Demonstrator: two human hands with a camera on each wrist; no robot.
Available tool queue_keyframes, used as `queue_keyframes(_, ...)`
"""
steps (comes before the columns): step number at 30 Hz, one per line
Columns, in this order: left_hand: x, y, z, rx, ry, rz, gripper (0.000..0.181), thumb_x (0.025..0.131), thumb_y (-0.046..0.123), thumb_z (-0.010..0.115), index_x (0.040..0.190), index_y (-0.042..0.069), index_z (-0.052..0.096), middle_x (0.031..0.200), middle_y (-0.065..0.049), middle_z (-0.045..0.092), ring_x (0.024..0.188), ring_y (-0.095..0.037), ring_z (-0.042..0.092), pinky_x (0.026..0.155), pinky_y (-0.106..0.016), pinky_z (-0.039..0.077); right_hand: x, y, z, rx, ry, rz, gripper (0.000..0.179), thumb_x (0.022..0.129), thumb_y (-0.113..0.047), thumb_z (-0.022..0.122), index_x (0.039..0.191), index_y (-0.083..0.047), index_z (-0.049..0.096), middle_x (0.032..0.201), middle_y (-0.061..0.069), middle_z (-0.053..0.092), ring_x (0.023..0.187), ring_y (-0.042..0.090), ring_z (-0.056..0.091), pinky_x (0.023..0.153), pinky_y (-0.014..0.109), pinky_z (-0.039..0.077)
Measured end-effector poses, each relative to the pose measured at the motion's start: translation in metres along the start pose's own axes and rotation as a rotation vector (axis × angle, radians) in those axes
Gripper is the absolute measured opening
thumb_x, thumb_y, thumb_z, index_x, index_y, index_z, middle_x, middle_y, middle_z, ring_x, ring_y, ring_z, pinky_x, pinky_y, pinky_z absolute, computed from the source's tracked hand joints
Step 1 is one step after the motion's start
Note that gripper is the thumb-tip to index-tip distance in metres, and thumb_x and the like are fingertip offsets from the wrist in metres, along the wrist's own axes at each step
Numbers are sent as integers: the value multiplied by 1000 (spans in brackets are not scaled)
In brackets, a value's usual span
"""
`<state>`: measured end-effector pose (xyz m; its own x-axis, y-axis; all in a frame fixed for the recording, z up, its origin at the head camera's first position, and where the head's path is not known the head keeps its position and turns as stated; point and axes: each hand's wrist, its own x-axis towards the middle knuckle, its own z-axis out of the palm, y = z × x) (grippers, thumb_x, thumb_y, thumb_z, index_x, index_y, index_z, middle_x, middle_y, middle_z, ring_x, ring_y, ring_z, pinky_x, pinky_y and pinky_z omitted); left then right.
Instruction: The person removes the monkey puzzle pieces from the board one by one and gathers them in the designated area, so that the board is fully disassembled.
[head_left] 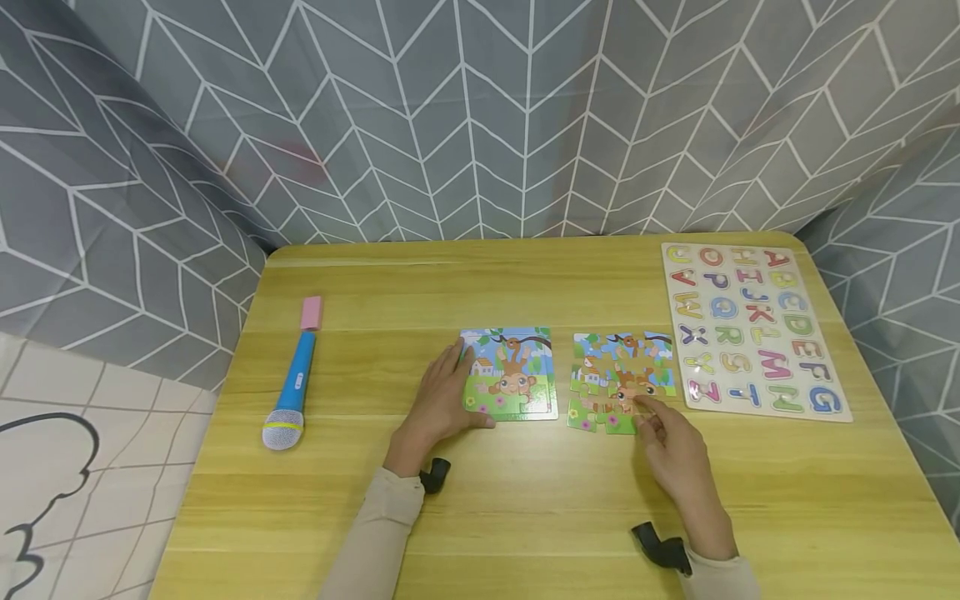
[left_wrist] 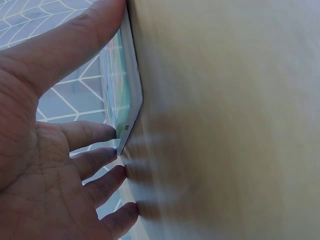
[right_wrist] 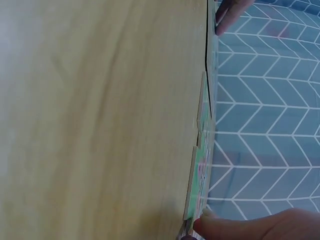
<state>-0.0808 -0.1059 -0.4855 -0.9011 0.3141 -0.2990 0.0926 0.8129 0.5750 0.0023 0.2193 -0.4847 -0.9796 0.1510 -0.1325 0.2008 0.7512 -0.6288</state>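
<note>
My left hand (head_left: 442, 396) rests around the left side of a square monkey-picture puzzle board (head_left: 540, 383). In the left wrist view its thumb (left_wrist: 75, 42) touches the board's edge, and its fingers (left_wrist: 92, 135) are spread along the side, fairly straight. To the right lies a set of loose jigsaw pieces (head_left: 592, 375) with a similar monkey picture, some set apart by gaps. At their lower right, my right hand (head_left: 675, 454) pinches a puzzle piece between thumb and fingers; the fingers hide most of it. The right wrist view shows the thumb (right_wrist: 240, 227) against the piece edges.
A wooden alphabet puzzle (head_left: 757, 333) with colored letters lies at the right. On the left are a blue toy microphone (head_left: 296, 387) and a pink block (head_left: 311, 313). All lie on a wooden table (head_left: 517, 517), with a grey patterned curtain (head_left: 510, 125) behind.
</note>
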Motion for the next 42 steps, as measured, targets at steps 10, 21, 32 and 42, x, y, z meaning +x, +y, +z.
queue_keyframes(10,-1,1,-1,-3,-3,-3,121,70,38,92,161,5,18,172,-12,5,159,-33,7,130,-52,8,-2,1,-3,8,-63,47,40,90,-17,75,126,-2,64,89,9,60,73,16,49,61,23,38)
queue_keyframes(21,0,1,-1,4,-4,-4,122,70,38,92,161,6,18,172,-11,5,160,-32,6,130,-53,8,-2,8,-12,-24,-78,-11,31,88,-12,76,116,-3,69,91,8,63,77,15,50,64,22,40)
queue_keyframes(32,1,0,1,5,-1,-4,121,70,38,92,161,5,18,172,-11,5,160,-32,6,130,-52,8,-3,11,-15,-30,-93,-18,28,88,-11,76,115,-4,71,92,9,62,77,15,50,63,22,40)
queue_keyframes(42,1,0,1,6,2,0,121,70,38,92,161,5,19,172,-11,5,159,-32,7,130,-52,9,-3,8,-18,-35,-89,-21,31,86,-11,77,115,-2,70,92,10,63,76,16,50,63,23,39)
